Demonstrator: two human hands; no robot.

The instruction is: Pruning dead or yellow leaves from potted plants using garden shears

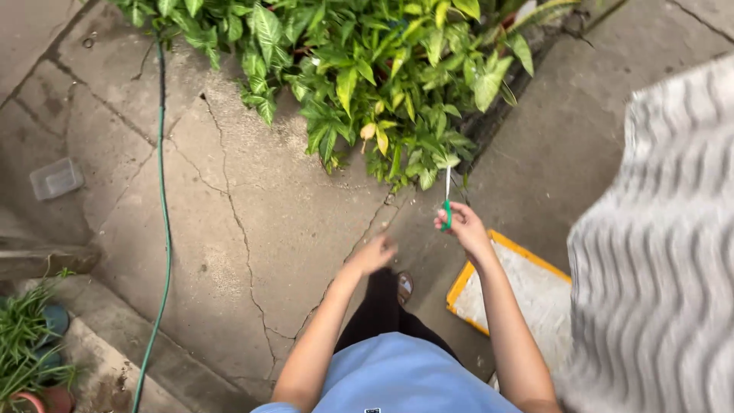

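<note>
Left of our hands a green hose (163, 199) ran along the cracked concrete. Our left hand (373, 254) hung empty, fingers loosely curled, while our right hand (462, 226) gripped green-handled scissors (447, 200), blades pointing straight ahead at the leafy plant (375, 76) just beyond.

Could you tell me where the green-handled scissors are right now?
In the head view, the scissors are in the right hand, right of centre, blades pointing up at the lower edge of the leafy plant, above the yellow-edged tray.
</note>
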